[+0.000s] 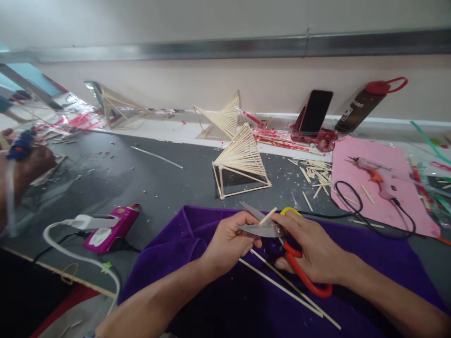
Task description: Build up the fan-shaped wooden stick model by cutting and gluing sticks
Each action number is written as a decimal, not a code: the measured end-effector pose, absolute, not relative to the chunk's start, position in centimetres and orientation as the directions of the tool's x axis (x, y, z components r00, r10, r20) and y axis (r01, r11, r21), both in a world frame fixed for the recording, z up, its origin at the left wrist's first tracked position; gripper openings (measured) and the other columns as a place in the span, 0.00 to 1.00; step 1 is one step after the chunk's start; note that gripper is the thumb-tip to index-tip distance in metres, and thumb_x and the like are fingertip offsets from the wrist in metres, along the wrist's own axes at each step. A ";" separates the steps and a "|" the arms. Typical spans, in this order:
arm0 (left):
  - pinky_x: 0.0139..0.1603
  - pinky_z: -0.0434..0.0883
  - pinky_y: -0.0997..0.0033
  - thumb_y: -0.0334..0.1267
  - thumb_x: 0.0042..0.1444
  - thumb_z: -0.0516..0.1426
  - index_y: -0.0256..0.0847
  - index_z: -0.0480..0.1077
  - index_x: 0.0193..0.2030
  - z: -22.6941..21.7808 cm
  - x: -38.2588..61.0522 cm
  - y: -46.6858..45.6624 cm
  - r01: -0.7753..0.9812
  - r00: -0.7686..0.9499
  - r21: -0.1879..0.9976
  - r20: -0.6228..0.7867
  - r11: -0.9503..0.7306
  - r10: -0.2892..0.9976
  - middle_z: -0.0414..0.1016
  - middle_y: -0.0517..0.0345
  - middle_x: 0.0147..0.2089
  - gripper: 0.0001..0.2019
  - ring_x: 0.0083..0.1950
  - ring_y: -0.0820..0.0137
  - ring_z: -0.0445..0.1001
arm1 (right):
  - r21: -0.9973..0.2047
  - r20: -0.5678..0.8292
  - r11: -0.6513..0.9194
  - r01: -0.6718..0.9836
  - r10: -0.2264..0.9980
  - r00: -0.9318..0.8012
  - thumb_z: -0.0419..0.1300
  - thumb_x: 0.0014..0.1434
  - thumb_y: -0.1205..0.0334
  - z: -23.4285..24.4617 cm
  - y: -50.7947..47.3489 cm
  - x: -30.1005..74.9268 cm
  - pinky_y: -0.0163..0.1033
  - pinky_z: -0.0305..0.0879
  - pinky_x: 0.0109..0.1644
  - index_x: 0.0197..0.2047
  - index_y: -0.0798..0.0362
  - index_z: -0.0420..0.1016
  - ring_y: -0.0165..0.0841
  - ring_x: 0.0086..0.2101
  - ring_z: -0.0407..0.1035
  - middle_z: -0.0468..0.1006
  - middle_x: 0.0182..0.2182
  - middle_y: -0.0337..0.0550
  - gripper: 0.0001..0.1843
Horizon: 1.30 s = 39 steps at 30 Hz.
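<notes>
Above the purple cloth [165, 249] along the desk's [165, 188] near edge, a thin stick [269, 215] is pinched by the left hand [230, 239] between the parted blades of the scissors [260, 230], whose handles are gripped by the right hand [308, 241]; the left hand could be nicked, being kept so close to the blades, and the cut end could be flung away by the snap; towards the desk's far edge a stick model [242, 159] is seen; behind the right hand the way is crossed by a black cord [357, 211], run from a glue gun [380, 180] near the right edge.
</notes>
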State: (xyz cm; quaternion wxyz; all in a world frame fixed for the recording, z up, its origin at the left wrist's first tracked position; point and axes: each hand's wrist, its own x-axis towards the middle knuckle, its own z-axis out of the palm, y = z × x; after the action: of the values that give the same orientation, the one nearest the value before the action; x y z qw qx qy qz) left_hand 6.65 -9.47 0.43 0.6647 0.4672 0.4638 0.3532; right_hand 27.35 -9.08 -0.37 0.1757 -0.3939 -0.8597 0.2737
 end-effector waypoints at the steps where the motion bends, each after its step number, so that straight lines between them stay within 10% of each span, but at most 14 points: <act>1: 0.18 0.51 0.82 0.36 0.52 0.57 0.37 0.66 0.30 0.4 6.7 -9.5 -0.034 0.316 0.950 -0.285 0.312 0.905 0.70 0.62 0.21 0.05 0.17 0.83 0.55 | -0.606 0.089 0.542 0.582 0.773 -0.628 0.64 0.49 0.57 -0.4 -9.1 27.3 0.41 0.59 0.39 0.59 0.52 0.54 0.36 0.37 0.61 0.66 0.38 0.43 0.37; 12: 0.18 0.51 0.80 0.40 0.52 0.57 0.36 0.67 0.30 0.0 6.3 -9.5 0.020 0.329 0.959 -0.275 0.284 0.904 0.68 0.63 0.19 0.08 0.16 0.82 0.55 | -0.640 0.114 0.547 0.539 0.762 -0.638 0.63 0.53 0.55 -0.7 -9.3 27.7 0.41 0.61 0.41 0.61 0.50 0.53 0.39 0.41 0.62 0.67 0.41 0.46 0.36; 20: 0.19 0.53 0.80 0.37 0.51 0.57 0.38 0.70 0.31 -0.7 6.3 -10.1 0.007 0.282 0.977 -0.208 0.215 0.937 0.69 0.63 0.20 0.05 0.17 0.81 0.56 | -0.681 0.075 0.512 0.524 0.760 -0.646 0.53 0.50 0.78 -0.6 -9.5 27.7 0.41 0.61 0.43 0.60 0.50 0.53 0.36 0.39 0.61 0.66 0.40 0.45 0.35; 39: 0.17 0.49 0.81 0.37 0.47 0.58 0.36 0.67 0.28 0.6 6.9 -9.3 -0.019 0.250 0.944 -0.315 0.330 0.916 0.68 0.63 0.18 0.06 0.16 0.83 0.54 | -0.655 0.058 0.491 0.574 0.790 -0.610 0.55 0.51 0.74 -0.5 -9.2 27.5 0.39 0.61 0.38 0.55 0.50 0.59 0.36 0.38 0.63 0.69 0.39 0.44 0.28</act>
State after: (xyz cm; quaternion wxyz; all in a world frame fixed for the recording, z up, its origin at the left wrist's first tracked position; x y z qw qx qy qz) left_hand 6.94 -9.32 0.64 0.6480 0.4527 0.4950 0.3608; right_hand 27.46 -9.20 -0.50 0.1790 -0.4037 -0.8448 0.3022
